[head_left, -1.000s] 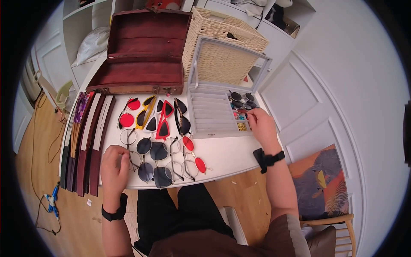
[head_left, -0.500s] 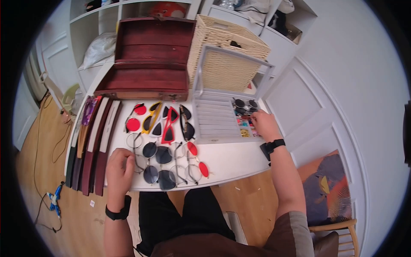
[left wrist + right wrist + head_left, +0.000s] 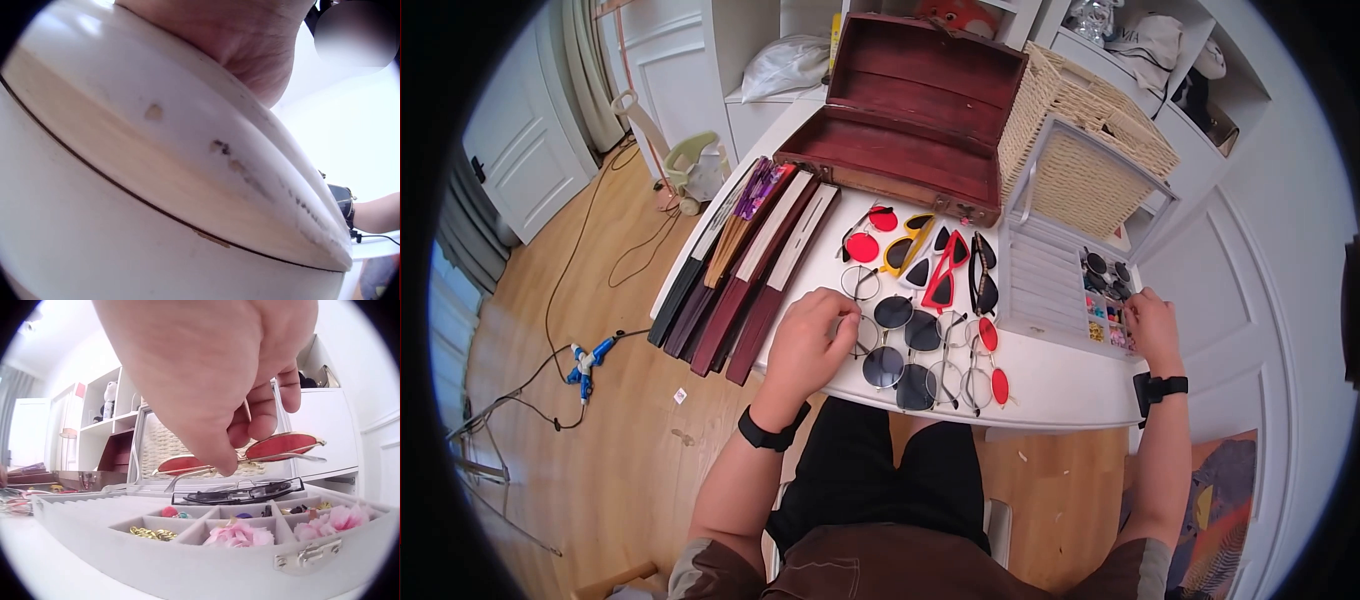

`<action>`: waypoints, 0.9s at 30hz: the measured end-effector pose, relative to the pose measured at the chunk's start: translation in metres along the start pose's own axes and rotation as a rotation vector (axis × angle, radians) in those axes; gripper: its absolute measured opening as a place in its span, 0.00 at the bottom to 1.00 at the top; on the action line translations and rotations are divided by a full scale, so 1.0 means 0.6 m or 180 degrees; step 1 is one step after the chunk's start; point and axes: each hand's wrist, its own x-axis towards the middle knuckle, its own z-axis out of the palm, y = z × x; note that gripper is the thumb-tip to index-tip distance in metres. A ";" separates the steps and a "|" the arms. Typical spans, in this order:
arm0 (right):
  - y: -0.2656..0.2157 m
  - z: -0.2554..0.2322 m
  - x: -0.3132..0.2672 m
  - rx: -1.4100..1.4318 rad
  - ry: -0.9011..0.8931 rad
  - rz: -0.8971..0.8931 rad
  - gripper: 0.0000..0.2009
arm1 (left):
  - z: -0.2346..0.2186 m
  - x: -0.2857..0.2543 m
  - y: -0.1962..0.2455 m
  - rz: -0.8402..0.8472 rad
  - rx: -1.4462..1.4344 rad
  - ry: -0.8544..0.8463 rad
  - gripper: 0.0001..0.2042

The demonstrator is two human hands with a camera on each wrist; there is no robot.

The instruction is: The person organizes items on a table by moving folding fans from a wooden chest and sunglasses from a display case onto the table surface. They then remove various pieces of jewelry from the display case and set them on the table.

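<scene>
In the right wrist view, my right hand (image 3: pixel 219 375) pinches a pair of red-lensed sunglasses (image 3: pixel 281 447) with gold rims between thumb and fingers. They are held low over the compartments of a grey jewelry box (image 3: pixel 1045 318), above some dark-framed glasses (image 3: pixel 240 492). My left hand (image 3: pixel 808 340) rests near the table's front edge, fingers loosely curled, beside clear round glasses (image 3: pixel 860 284). Rows of sunglasses lie to its right, among them a red cat-eye pair (image 3: pixel 943 280), a yellow pair (image 3: pixel 907 246) and dark round ones (image 3: pixel 884 367).
Several folded fans (image 3: pixel 785 255) lie along the table's left side. An open dark-red wooden case (image 3: pixel 900 160) stands at the back, with a wicker basket (image 3: pixel 1070 130) to its right. The jewelry box's glass lid (image 3: pixel 1090 180) stands raised. Pink flowers (image 3: pixel 240 534) fill one compartment.
The head view has swung to the left, so the table appears farther right. My right hand stays at the jewelry box's right side, and my left hand stays by the round glasses.
</scene>
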 end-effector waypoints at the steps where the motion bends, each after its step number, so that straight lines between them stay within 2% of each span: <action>1: -0.005 -0.007 -0.004 -0.0004 -0.0001 0.0005 0.02 | 0.000 -0.001 0.001 0.0003 -0.0005 -0.0003 0.05; 4: -0.045 -0.039 0.002 0.0228 0.0156 0.0041 0.02 | -0.005 -0.001 0.002 -0.0026 0.0011 -0.0015 0.05; 6: -0.100 -0.080 0.000 0.0902 0.0228 -0.0065 0.04 | -0.003 -0.001 0.000 0.0042 0.0114 0.0053 0.05; 7: -0.131 -0.101 -0.001 0.0910 0.0231 -0.0054 0.04 | 0.000 0.000 -0.002 0.0050 0.0120 0.0043 0.05; 9: -0.199 -0.137 0.006 0.1404 0.0380 -0.0512 0.04 | 0.003 0.001 -0.005 -0.0130 0.0012 0.0174 0.04; 13: -0.330 -0.156 0.025 0.1419 0.0796 -0.1440 0.06 | 0.001 0.000 -0.004 -0.0146 -0.0102 0.0279 0.04; 15: -0.392 -0.140 0.040 0.1659 0.0620 -0.1617 0.09 | 0.004 -0.001 -0.013 -0.0051 -0.0034 0.0566 0.06; 18: -0.482 -0.123 0.056 0.1672 0.0523 -0.1700 0.10 | 0.007 0.001 -0.017 -0.0076 -0.0124 0.0730 0.07; 20: -0.533 -0.112 0.064 0.1355 0.0153 -0.1534 0.11 | 0.006 0.002 -0.017 -0.0060 -0.0165 0.0831 0.07; 27: -0.592 -0.058 0.109 0.1372 -0.0264 -0.1072 0.10 | -0.002 -0.003 -0.023 -0.0242 -0.0201 0.0327 0.05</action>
